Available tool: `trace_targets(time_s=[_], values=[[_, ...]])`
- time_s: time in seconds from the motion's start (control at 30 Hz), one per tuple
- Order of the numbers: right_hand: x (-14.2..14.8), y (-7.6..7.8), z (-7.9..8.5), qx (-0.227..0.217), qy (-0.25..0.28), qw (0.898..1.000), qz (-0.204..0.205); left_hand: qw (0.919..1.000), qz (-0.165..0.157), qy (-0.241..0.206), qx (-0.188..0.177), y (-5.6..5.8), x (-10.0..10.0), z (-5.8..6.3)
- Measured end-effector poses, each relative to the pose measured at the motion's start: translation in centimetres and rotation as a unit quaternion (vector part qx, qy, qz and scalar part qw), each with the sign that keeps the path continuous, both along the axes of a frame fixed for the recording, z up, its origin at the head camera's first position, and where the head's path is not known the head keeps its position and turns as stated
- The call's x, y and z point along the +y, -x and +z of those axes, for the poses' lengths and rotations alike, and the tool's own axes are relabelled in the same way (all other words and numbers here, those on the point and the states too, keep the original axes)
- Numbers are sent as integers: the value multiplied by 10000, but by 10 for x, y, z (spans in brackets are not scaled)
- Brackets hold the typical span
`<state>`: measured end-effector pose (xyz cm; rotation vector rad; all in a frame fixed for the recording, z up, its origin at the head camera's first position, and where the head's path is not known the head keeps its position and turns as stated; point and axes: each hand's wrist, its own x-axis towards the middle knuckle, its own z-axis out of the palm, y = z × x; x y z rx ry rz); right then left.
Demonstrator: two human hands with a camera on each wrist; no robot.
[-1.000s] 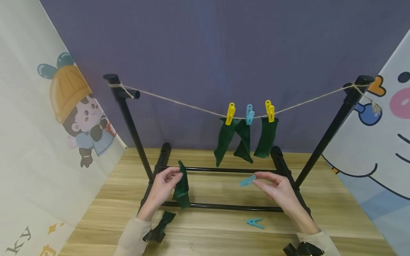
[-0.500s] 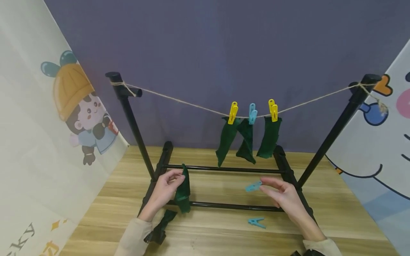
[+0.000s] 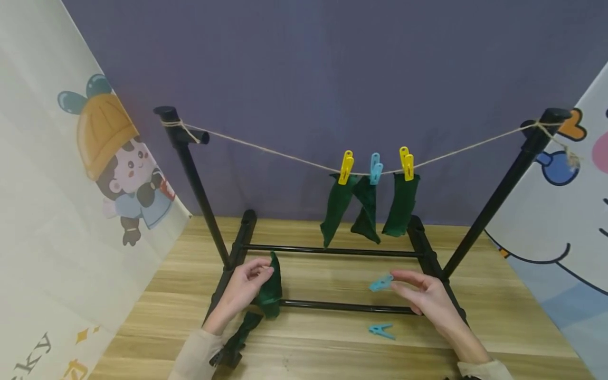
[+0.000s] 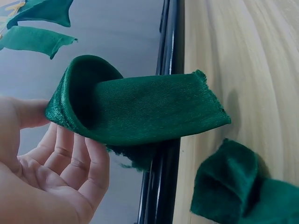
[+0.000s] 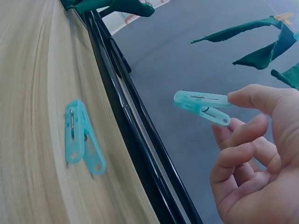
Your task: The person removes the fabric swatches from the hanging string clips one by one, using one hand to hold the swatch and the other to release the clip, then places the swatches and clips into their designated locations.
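Between thumb and fingers, my left hand pinches a strip of dark green cloth, which curls over and hangs down near the front black bar. My right hand holds a light blue clothespin by its handle ends, thumb on one arm and fingers at the other. A second blue clothespin lies on the wooden table in front of the rack. Another green cloth strip lies crumpled on the table beside my left wrist.
A twine line sags between two black posts of a rack. Three green strips hang from it under two yellow clothespins and a blue one. Low black crossbars span the table.
My right hand has moved a little right and down with the blue clothespin. The cloth in my left hand has dropped slightly. The view has shifted slightly.
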<state>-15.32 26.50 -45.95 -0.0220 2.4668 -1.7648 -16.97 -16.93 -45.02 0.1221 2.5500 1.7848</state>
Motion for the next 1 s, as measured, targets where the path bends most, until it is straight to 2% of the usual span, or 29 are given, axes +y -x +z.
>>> trace_targets(time_s=[0.13,0.4,0.77,1.0], values=[[4,-2,-1,-45,60,9999,90,9999,1,156,4,-3,-3,0],[18,-5,-3,30,-14,9985,555,9993,-119,348,-61,-7,-9,-3],[40,-10,-12,-346,-451,9891,1358,9954,-655,700,10,-18,-24,-11],[49,-13,-20,-671,-341,9805,1815,9917,-963,837,128,-22,-28,-15]])
